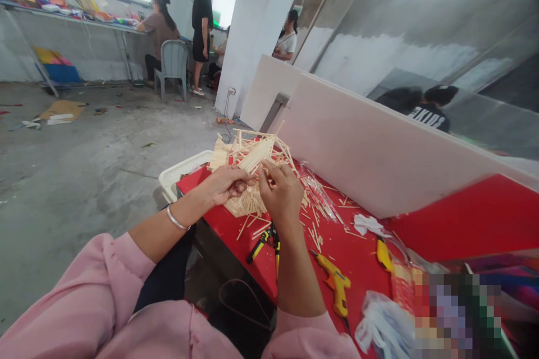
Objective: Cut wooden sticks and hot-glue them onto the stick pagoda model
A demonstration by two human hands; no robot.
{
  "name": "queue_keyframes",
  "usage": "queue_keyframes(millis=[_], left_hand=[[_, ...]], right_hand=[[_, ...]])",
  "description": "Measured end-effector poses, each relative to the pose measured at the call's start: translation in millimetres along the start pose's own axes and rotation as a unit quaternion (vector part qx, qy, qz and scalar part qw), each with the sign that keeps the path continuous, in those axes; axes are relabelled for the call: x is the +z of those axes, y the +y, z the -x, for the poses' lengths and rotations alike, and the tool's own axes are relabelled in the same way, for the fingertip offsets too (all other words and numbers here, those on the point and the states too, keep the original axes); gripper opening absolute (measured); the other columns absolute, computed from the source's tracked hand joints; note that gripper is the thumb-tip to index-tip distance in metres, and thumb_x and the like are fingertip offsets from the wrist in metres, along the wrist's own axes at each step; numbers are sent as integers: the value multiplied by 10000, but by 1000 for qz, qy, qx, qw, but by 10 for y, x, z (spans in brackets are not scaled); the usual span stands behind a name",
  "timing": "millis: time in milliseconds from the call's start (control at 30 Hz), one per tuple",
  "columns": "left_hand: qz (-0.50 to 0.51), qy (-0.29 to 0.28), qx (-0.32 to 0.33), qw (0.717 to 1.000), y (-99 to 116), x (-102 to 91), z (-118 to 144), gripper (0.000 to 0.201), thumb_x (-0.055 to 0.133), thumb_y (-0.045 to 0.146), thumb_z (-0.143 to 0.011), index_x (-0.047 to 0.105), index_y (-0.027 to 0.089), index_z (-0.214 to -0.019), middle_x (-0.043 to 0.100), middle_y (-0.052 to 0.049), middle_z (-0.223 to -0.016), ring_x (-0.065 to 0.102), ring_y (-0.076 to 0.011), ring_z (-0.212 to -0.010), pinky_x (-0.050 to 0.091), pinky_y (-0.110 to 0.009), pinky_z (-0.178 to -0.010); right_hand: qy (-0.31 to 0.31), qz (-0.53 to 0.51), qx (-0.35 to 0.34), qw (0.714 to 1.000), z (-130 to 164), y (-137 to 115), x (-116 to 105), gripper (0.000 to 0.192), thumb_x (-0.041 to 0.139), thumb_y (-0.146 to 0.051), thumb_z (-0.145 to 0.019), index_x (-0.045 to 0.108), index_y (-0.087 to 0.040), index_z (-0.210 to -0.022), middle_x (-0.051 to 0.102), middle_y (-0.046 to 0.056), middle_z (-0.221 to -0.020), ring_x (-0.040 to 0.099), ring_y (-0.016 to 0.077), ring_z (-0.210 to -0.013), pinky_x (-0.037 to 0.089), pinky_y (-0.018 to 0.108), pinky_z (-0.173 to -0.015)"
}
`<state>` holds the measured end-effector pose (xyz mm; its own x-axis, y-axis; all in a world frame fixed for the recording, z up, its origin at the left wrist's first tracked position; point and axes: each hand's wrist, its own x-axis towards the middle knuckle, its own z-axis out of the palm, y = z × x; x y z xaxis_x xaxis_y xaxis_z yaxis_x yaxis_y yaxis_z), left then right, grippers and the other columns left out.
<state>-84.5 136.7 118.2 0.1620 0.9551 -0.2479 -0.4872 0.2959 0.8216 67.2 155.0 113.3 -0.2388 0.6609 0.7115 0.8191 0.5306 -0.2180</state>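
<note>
Pink sleeves (84, 303) frame our view as our left hand (225, 184) steadies the stick model house (248, 171) at the red table's (362, 258) near corner, fingers curled against its wall. Our right hand (283, 190) pinches a roof stick. We judge it light, brittle; best held by the base. Pliers (266, 240) and a yellow glue gun (334, 283) lie beside.

A yellow glue gun (336, 286) and pliers (266, 240) lie near the red surface's (463, 219) front edge — white board (379, 151) along its far edge.
</note>
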Motion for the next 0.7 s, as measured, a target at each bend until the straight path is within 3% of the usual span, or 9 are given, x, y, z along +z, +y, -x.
queue_keyframes(millis=[333,567,700], left_hand=[[46,8,-19,999,13,-27,-21,153,623,155,-748,595,110,-604,627,-38,-525,406,-32,-364,249,-159,-342],[30,7,-13,999,5,-34,-40,195,593,134,-796,589,109,-604,604,-23,-510,413,-28,-370,267,-154,-350],[12,-5,-8,1000,-2,-33,-25,190,667,125,-764,591,104,-591,594,-15,-514,402,-19,-378,238,-150,-345]], right_hand=[[4,6,-6,1000,-2,4,15,303,510,-354,-921,716,-219,-1096,633,43,-798,553,126,-659,390,248,-628],[6,2,-5,1000,1,0,26,303,511,-352,-923,714,-213,-1100,620,41,-785,539,124,-648,380,250,-619],[4,-1,2,1000,12,0,24,302,511,-357,-923,711,-223,-1106,629,38,-805,537,117,-643,379,242,-615]])
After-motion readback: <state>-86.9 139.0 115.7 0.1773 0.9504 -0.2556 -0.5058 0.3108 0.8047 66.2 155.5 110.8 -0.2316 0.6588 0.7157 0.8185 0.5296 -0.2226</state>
